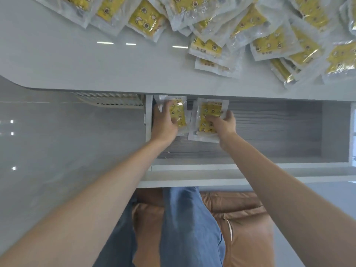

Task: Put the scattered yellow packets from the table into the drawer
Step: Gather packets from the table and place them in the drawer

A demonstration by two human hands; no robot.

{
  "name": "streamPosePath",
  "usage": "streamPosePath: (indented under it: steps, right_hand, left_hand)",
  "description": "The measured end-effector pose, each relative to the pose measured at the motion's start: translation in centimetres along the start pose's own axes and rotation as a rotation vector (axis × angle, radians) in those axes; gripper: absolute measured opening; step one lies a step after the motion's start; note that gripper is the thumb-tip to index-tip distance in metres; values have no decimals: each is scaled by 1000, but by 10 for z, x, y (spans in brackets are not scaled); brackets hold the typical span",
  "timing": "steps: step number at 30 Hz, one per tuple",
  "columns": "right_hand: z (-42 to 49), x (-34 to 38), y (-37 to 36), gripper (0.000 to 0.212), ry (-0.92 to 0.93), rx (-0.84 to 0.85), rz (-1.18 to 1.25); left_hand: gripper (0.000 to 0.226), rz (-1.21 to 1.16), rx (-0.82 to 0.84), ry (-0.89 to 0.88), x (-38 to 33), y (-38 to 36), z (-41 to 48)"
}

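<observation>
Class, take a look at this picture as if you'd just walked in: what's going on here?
A seated person has both hands inside the open drawer. The left hand holds the left-hand packet near the drawer's left wall, and the right hand holds the right-hand packet just beside it. A big heap of yellow packets lies on the table, so most of the job remains.

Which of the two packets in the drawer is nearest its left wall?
The packet under the left hand, by the wall; the other packet, under the right hand, lies farther right.
</observation>
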State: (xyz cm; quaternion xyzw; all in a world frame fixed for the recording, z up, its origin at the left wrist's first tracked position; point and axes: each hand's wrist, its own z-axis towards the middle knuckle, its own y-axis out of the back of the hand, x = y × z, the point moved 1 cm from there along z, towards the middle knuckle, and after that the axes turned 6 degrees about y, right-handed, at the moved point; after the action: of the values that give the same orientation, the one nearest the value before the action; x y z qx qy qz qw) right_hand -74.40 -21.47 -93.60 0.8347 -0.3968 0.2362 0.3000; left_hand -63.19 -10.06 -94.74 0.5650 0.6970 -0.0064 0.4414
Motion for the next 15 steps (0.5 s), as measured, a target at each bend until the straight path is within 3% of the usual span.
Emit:
streamPosePath:
  steps: [5, 10, 15]
  right_hand:
    - [-3, -8, 0, 58, -7, -57, 28]
    - [-6, -18, 11, 53, -17, -114, 84]
    - [0, -27, 15, 57, 23, -110, 64]
  left_hand:
    - [85, 498, -136, -169, 7, -10, -27]
    - [103, 993, 131, -444, 15, -18, -19]
    - [102, 1155, 169, -478, 18, -20, -3]
